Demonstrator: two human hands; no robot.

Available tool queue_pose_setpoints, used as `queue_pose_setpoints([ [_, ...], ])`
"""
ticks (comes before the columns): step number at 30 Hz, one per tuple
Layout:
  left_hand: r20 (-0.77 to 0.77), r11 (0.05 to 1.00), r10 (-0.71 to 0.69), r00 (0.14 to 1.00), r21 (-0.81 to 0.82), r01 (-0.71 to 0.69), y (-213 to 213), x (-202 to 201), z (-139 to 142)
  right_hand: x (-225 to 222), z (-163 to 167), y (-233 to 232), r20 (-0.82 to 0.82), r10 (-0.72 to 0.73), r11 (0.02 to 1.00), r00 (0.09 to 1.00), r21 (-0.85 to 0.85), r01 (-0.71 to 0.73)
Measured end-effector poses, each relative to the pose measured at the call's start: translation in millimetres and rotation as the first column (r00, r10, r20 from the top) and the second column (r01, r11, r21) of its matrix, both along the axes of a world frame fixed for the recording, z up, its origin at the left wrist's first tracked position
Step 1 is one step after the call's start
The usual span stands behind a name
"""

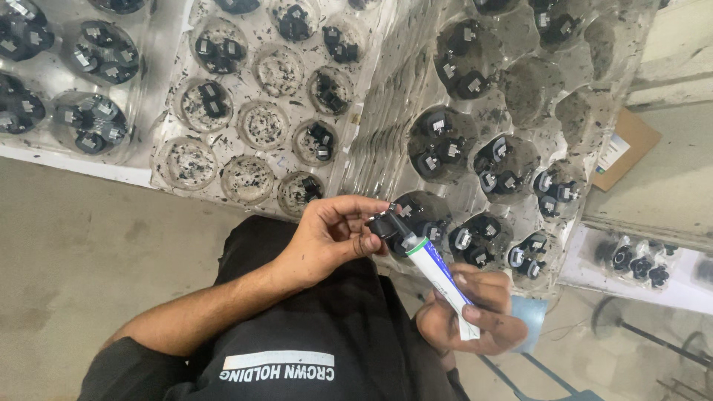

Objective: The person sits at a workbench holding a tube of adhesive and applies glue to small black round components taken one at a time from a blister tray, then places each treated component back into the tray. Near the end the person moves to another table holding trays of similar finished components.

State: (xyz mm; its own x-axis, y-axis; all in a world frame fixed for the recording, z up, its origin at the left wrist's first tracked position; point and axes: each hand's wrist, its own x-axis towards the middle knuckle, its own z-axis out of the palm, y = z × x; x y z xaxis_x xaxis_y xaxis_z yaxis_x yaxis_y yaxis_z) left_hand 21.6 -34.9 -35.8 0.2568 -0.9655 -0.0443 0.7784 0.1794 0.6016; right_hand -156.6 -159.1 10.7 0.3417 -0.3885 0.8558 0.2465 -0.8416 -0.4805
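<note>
Black ridged plastic part [384,223] pinched in left hand [327,241], smooth white tube [438,275] gripped in right hand [475,312].

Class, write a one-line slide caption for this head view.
Left hand holds a small black part against a white tube gripped by the right hand.

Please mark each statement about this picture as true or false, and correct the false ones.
1. The left hand holds a small black part. True.
2. The right hand holds a red screwdriver. False: it holds a white tube with blue and green markings.
3. The tube's black tip meets the small black part. True.
4. All cups of the clear plastic trays are full. False: several cups hold only dark crumbs.
5. Both hands rest flat on the trays. False: they are raised in front of them.
</note>
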Motion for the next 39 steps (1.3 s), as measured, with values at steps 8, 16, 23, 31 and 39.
queue_pose_setpoints([
  [8, -0.077, 1.0, -0.016, 0.997, 0.02, 0.018, 0, 0, -6, -1, -13, 22, 0.033, -0.185, 0.974, 0.982, 0.14, 0.179],
  [16, -0.138, 0.997, -0.073, 0.988, 0.001, 0.074, -1, 2, -4, 0, -2, 3, -0.032, 0.029, 0.999, 0.999, -0.016, -0.03],
  [23, -0.239, 0.988, -0.149, 0.96, -0.065, 0.137, 1, 6, -3, -3, -14, 16, 0.034, -0.073, 0.992, 0.997, 0.101, 0.07],
  [31, -0.012, 0.995, 0.089, 0.996, 0.048, -0.088, -12, 22, 5, -5, 9, 21, 0.034, -0.405, 0.911, 0.914, -0.076, 0.406],
  [39, 0.615, 0.95, 0.254, 0.747, -0.016, -0.311, -129, 111, 13, -24, 3, 18, 0.257, -0.551, 0.832, 0.794, 0.242, 0.499],
])
